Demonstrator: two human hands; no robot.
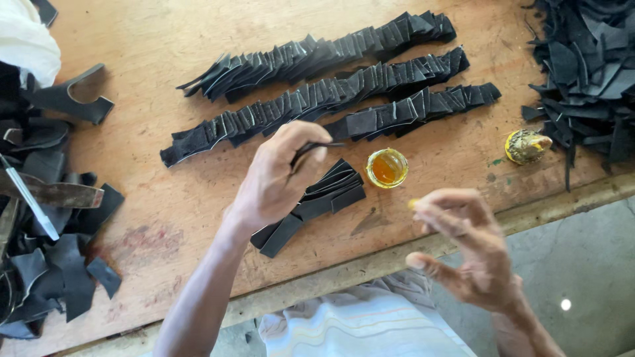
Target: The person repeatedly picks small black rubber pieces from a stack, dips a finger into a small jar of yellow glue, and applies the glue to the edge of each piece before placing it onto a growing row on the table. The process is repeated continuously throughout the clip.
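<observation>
My left hand [278, 177] pinches a thin black leather strip [316, 147] between thumb and fingers, above a short stack of black strips [324, 195] lying on the wooden table [172, 211]. My right hand [466, 248] hovers near the table's front edge with fingers apart and a yellow glue smear on one fingertip; it holds nothing. A small round pot of amber glue [387, 168] stands between the two hands. Beyond it lie three long rows of overlapped black leather pieces [317, 99].
A heap of black leather offcuts [589, 73] fills the far right. The glue pot's yellow lid [526, 146] lies beside it. At the left are more black scraps [46, 264], a metal blade tool [53, 193], a white stick [30, 198] and white cloth [23, 39].
</observation>
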